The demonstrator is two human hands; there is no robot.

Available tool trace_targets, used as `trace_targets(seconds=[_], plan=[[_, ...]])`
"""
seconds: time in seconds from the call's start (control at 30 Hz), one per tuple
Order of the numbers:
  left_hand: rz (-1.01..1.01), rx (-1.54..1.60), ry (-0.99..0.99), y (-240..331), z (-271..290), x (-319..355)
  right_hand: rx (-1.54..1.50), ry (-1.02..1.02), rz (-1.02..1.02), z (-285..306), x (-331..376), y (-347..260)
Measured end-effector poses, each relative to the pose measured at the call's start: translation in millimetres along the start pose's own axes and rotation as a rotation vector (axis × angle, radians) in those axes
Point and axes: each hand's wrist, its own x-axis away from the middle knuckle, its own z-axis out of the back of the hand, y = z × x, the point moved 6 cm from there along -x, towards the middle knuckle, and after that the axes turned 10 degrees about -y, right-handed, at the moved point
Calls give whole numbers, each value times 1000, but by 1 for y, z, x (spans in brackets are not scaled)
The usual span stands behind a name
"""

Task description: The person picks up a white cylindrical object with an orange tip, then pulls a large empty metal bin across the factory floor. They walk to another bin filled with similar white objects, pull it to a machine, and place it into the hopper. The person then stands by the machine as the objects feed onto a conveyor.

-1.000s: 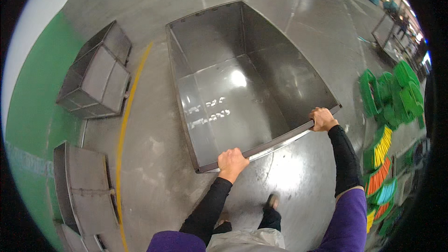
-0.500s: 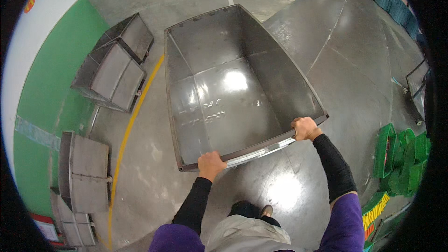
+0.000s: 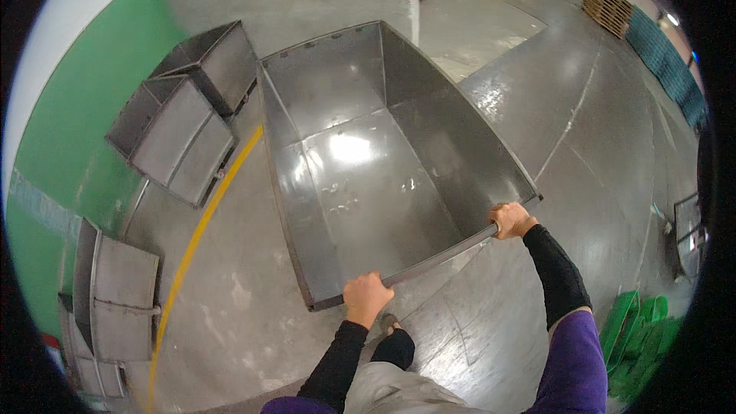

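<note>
Along the near rim (image 3: 441, 261) of a large, open-topped grey metal bin (image 3: 452, 146), two bare hands are placed well apart. Close to the left corner, the rim is gripped by the left hand (image 3: 368, 297), its fingers curled tightly over the edge; close to the right corner, it is gripped in the same way by the right hand (image 3: 512, 220). The forearms are covered by black sleeves (image 3: 556, 264), and the right upper arm by purple cloth (image 3: 571, 360). The bin is held in the middle of the view, directly in front of the body and turned slightly, and light is reflected from its bottom. Below the left hand, a pale garment (image 3: 402, 391) and one shoe (image 3: 391, 324) are seen. To the left, the grey floor (image 3: 575, 146) is marked by a yellow line (image 3: 203, 222), beyond which smaller metal bins (image 3: 126, 303) are lined up along a green-and-white wall (image 3: 92, 92). At lower right, green crates (image 3: 640, 337) are piled; at upper right, wooden pallets (image 3: 606, 8) are stacked beside blue-green objects (image 3: 667, 61) whose kind cannot be told.
</note>
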Motion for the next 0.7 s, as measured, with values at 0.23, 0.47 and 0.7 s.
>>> trace_targets(seconds=[0.23,0.47,0.7], plan=[[14,51,24,-45,111,-186,171,-141,-220,131,-210,48],[101,85,-12,-109,228,-354,271,-128,-140,258,-424,72],[115,69,222,-148,313,-494,338,-45,32,357,-615,109]])
